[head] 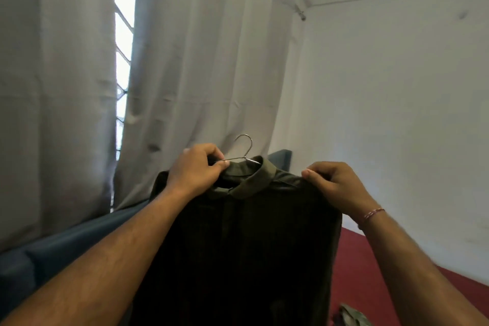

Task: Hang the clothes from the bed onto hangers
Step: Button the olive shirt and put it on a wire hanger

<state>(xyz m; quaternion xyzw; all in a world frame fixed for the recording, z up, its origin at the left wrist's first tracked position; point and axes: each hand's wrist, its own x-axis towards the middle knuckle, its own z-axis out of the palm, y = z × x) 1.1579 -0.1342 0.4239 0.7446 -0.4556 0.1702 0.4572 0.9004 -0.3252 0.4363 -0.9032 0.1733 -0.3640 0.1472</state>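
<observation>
A dark olive collared shirt (238, 246) hangs in front of me, held up at chest height. A thin metal hanger (244, 149) sticks out of its collar, hook upward. My left hand (197, 168) grips the hanger's wire arm together with the shirt's left shoulder. At the other shoulder my right hand (334, 184) pinches the fabric, a thread band on its wrist. The rest of the hanger is hidden inside the shirt.
Grey curtains (198, 61) cover a window at the left and centre. A dark blue headboard (66, 241) runs below them. The bed's red sheet (370, 272) lies at the lower right with a green garment (353, 316) on it. A white wall stands at the right.
</observation>
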